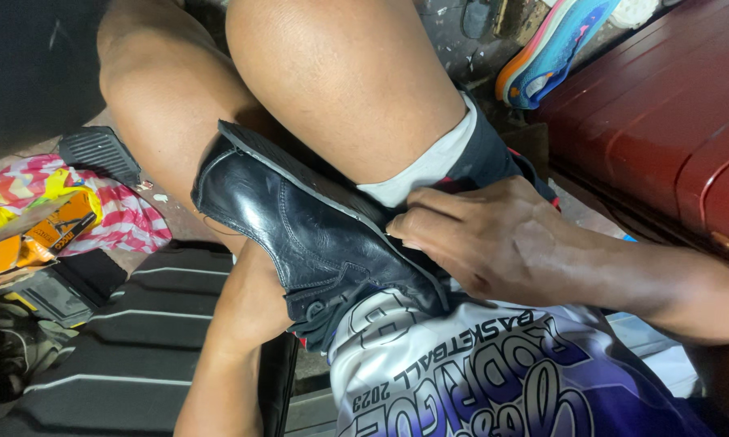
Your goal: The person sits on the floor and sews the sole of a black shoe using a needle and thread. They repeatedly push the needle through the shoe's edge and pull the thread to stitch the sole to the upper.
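While the black leather shoe (308, 235) lies sole-up, wedged between the person's bare knees and lap, the right hand (494, 239) presses curled fingers (429, 222) against the sole's edge near the heel. The left forearm passes beneath the shoe; its hand is hidden, apparently inside, grip undeterminable.

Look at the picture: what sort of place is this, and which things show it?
Probably a small, cluttered shoe-repair corner. A black leather shoe is clamped sole-up between the person's knees under the right hand, a loose rubber sole piece lies on the floor, and a bright sports shoe waits nearby.
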